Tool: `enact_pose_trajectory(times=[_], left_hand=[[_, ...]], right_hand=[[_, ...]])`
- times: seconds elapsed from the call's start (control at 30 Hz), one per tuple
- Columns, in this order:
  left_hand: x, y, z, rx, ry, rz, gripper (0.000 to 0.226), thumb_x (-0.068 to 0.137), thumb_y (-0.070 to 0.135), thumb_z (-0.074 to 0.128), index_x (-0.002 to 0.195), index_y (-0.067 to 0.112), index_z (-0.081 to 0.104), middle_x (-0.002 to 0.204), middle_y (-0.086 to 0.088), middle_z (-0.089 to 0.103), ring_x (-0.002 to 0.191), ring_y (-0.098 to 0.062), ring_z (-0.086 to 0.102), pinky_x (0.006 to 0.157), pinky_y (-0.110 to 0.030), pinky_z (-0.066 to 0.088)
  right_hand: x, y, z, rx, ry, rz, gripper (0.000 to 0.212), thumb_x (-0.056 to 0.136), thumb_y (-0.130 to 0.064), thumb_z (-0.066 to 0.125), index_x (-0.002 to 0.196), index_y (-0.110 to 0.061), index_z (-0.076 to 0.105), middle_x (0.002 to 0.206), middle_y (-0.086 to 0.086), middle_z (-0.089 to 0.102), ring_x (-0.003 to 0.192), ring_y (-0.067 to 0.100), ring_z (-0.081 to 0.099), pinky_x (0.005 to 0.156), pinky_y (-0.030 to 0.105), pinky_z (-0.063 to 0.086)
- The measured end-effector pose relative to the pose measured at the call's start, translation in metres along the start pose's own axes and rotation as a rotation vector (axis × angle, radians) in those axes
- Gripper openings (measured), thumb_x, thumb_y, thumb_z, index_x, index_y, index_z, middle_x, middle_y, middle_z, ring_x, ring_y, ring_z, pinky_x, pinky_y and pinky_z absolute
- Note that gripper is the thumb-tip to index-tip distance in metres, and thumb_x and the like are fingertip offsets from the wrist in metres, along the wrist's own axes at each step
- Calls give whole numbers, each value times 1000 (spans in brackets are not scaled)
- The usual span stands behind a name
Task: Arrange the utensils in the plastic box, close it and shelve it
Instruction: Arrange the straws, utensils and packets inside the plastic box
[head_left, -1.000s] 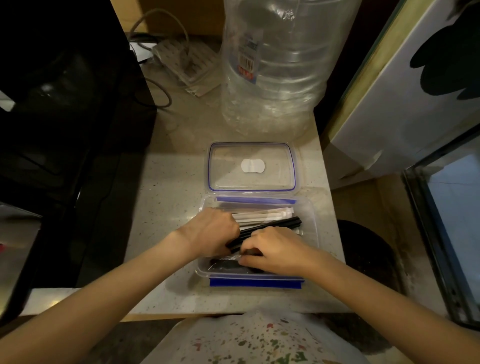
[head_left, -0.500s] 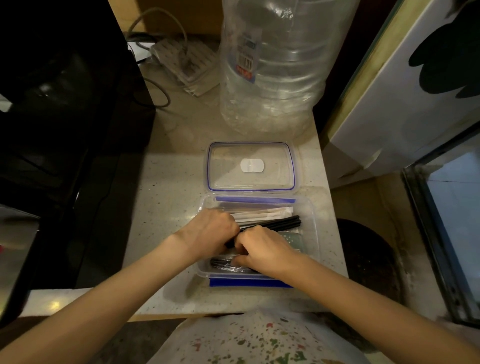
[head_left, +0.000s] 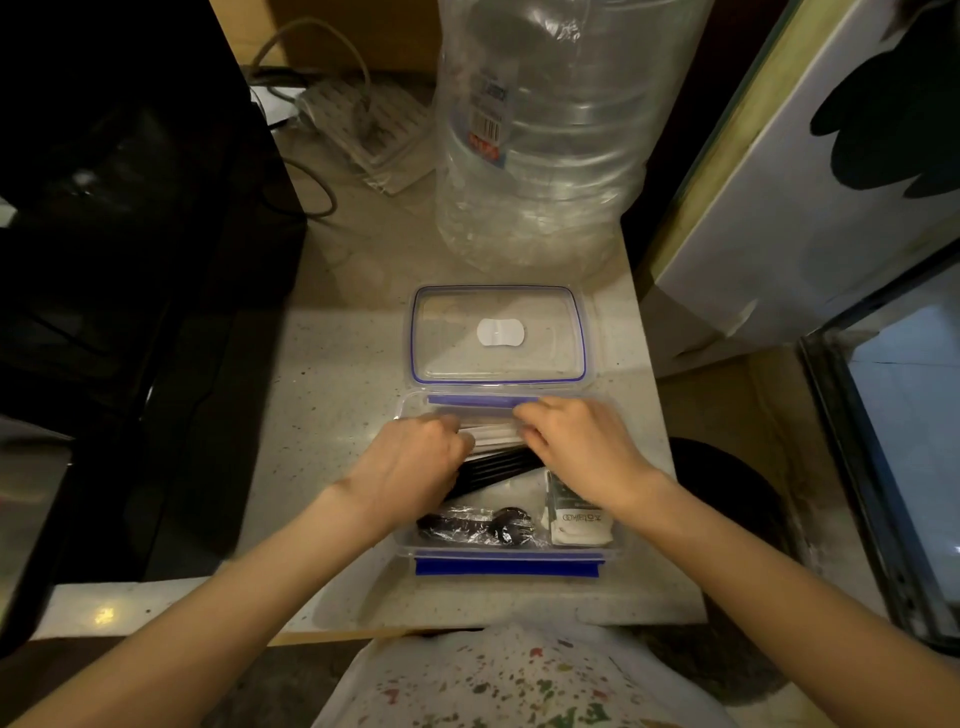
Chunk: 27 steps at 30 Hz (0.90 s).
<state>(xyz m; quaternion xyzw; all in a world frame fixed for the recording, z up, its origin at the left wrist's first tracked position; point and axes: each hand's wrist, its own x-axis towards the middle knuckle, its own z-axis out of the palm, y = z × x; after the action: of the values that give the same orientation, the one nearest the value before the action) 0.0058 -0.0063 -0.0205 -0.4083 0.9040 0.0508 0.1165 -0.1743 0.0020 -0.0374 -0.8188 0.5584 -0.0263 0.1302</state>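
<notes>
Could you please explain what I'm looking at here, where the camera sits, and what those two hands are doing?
There is no machine here: a person wears a camera on the head, so the one view looks down past their own arms. The left hand and right hand reach into an open clear plastic box on a pale counter. Both have their fingers on a bundle of white paper-wrapped sticks at the far side of the box; how firm either grip is, I cannot tell. Nearer lie black sticks, plastic-wrapped black cutlery and a small printed packet. The box's lid lies open behind it, before a large clear water bottle.
</notes>
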Motion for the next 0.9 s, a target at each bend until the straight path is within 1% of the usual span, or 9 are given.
enact_pose_trajectory(times=[0.07,0.2,0.37,0.43,0.47,0.53,0.8,0.87,0.9], left_hand=[[1,2,1,14,62,-66,24,53,12,82,66,10,62,63,-6,64,49,-23,63,34,-23,41],[13,13,10,-57,-24,-195,16,90,11,50,103,6,57,106,-11,58,91,-29,63,62,-34,45],[18,14,16,16,-26,-230,17,90,9,49,105,9,58,111,-9,56,97,-26,61,66,-34,46],[18,15,13,44,-33,-233,19,89,6,48,105,8,58,112,-9,57,99,-26,60,65,-32,43],[18,16,11,47,-39,-240,20,89,3,48,105,8,57,112,-9,57,99,-26,61,63,-31,40],[18,17,10,43,-61,-266,21,88,-1,46,105,6,56,113,-10,56,98,-27,62,62,-31,35],[14,14,4,-18,14,-322,25,87,0,48,111,6,48,115,-11,55,94,-33,62,60,-33,36],[13,14,3,-5,15,-273,25,72,12,72,92,10,59,96,-9,63,69,-28,67,48,-29,40],[13,14,5,50,5,-244,32,53,18,85,75,14,63,80,-6,65,50,-22,64,38,-25,37]], right_hand=[[3,2,4,-117,-18,-8,4,81,-9,64,85,-10,65,76,6,70,63,28,66,54,35,54],[3,1,13,-242,-139,-4,19,83,-5,59,101,-10,60,98,6,66,83,27,66,65,35,49],[0,-4,12,-265,-100,-7,13,80,0,61,92,-6,63,96,10,61,73,25,64,53,31,37],[0,-8,8,-276,-85,-13,23,52,-2,84,64,-8,66,71,7,62,47,19,59,41,23,29],[1,-9,6,-279,-69,-9,32,35,-2,89,52,-10,63,59,5,59,36,17,53,38,20,23],[1,-10,10,-280,-33,-6,40,22,0,89,44,-11,59,50,3,55,29,15,48,35,17,20],[1,-8,16,-181,70,17,43,35,6,88,65,-8,61,56,6,59,37,18,54,32,23,39],[0,-8,17,-173,25,16,37,45,7,84,71,-6,61,65,9,61,43,20,57,36,26,42],[0,-8,18,-168,-2,14,30,56,7,80,76,-5,62,74,11,61,50,22,60,41,29,45]])
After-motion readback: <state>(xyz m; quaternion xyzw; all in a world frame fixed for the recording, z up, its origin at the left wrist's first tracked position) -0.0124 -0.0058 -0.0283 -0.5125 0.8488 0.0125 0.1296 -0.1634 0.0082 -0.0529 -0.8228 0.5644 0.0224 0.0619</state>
